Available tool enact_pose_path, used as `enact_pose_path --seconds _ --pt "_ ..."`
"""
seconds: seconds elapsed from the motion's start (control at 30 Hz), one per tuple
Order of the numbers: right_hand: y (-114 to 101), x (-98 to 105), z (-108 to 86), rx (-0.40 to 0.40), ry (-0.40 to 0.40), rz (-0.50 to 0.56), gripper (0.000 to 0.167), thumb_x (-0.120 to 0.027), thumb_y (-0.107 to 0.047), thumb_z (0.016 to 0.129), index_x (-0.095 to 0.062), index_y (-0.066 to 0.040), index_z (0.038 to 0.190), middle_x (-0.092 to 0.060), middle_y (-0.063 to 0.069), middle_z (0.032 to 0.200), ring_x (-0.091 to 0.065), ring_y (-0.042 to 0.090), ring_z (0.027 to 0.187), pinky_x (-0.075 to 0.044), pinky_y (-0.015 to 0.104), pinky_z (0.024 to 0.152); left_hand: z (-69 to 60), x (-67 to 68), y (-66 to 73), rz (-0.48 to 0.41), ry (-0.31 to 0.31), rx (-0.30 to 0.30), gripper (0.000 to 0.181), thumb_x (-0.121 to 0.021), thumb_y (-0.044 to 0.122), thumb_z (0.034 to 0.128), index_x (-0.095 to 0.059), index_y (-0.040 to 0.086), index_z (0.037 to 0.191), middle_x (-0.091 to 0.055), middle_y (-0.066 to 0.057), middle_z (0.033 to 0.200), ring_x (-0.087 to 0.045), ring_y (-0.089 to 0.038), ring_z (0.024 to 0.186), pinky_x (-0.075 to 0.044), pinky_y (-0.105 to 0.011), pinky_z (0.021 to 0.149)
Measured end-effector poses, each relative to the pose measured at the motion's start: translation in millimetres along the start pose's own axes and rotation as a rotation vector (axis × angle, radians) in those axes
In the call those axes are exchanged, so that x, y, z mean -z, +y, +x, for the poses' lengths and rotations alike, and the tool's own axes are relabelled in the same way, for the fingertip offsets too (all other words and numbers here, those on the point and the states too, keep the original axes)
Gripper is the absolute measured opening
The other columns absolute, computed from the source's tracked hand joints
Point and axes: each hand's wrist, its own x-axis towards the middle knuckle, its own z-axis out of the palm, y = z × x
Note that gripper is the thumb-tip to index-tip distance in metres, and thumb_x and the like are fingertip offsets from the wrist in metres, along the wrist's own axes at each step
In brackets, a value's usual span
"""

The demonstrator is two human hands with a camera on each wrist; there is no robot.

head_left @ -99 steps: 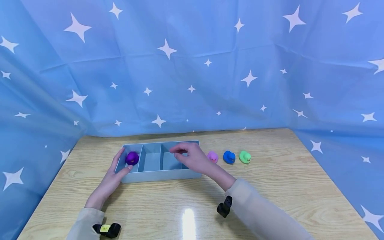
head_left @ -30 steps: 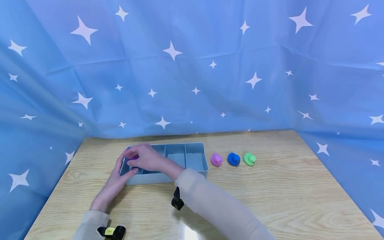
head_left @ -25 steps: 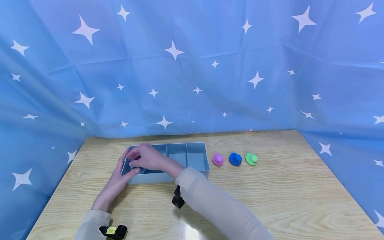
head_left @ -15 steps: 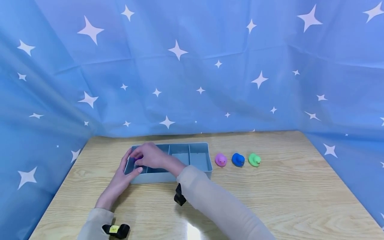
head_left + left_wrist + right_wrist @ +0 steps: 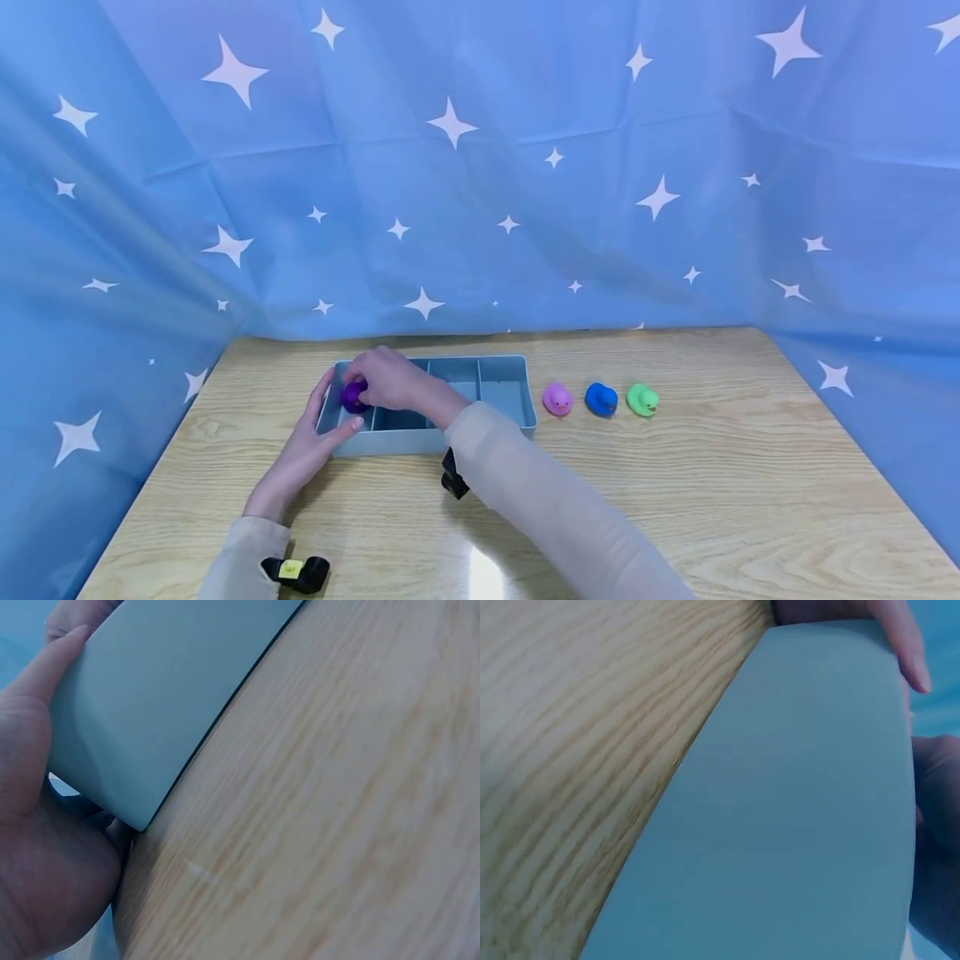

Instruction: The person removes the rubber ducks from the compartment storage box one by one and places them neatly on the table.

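A grey-blue box (image 5: 420, 442) with a row of compartments stands on the table. My left hand (image 5: 302, 443) grips its left end, with the thumb over the front rim. In the leftmost compartment sits a purple rubber duck (image 5: 351, 398). My right hand (image 5: 393, 382) reaches into that compartment from the right and pinches the duck, fingertips behind it and thumb at its right side. In the left wrist view, my left hand (image 5: 37, 817) wraps the corner of the box (image 5: 157, 705). The right wrist view shows mostly the box's front wall (image 5: 795, 802), and the duck is hidden there.
Right of the box stand a pink duck (image 5: 557, 400), a blue duck (image 5: 602, 400) and a green duck (image 5: 642, 400) in a row on the wooden table (image 5: 712, 475). A blue cloth with white stars (image 5: 480, 183) hangs around the back and sides.
My right hand has gone from above the box's right half to the purple duck at the left end. Its fingers have shifted, uncovering more of the duck. The left hand stays on the box.
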Motion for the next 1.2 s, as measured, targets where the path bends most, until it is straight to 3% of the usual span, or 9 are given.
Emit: enact_pose_path --seconds 0.3,0.7,0.93,1.2 --pt "-2 -4 5.2 0.021 -0.031 -0.136 0.023 -0.077 -0.016 0.094 -0.078 -0.017 0.117 -0.072 -0.006 0.113 -0.061 0.009 0.102 -0.047 0.021 0.092 -0.5 0.0 0.1 -0.027 -0.003 -0.017 0.096 -0.067 0.035 0.0998 0.003 0.037 0.165 0.008 -0.015 0.171 0.004 -0.047 0.154 -0.004 -0.076 0.114" --pt "-6 -12 5.8 -0.024 -0.056 -0.069 0.021 -0.078 -0.023 0.094 -0.08 -0.019 0.114 -0.074 -0.009 0.103 -0.062 0.005 0.092 -0.049 0.017 0.086 -0.1 -0.2 0.3 -0.061 -0.006 -0.036 0.096 -0.067 0.032 0.1001 0.002 0.035 0.166 0.0 -0.019 0.17 -0.002 -0.046 0.154 -0.008 -0.074 0.116" --pt "-6 -15 7.2 0.026 -0.03 -0.097 0.021 -0.079 -0.025 0.093 -0.081 -0.018 0.113 -0.075 -0.009 0.101 -0.064 0.004 0.092 -0.048 0.015 0.083 -0.2 -0.3 0.5 -0.069 -0.005 -0.052 0.095 -0.067 0.031 0.1002 0.002 0.034 0.166 -0.004 -0.021 0.17 -0.009 -0.046 0.153 -0.011 -0.071 0.117" --pt "-3 -20 6.8 0.059 -0.007 -0.101 0.022 -0.077 -0.024 0.095 -0.08 -0.017 0.115 -0.075 -0.01 0.102 -0.064 0.003 0.092 -0.046 0.018 0.089 -0.4 -0.2 0.7 -0.061 -0.006 -0.059 0.095 -0.067 0.03 0.1 0.001 0.034 0.166 -0.002 -0.019 0.17 -0.006 -0.047 0.153 -0.008 -0.074 0.116"
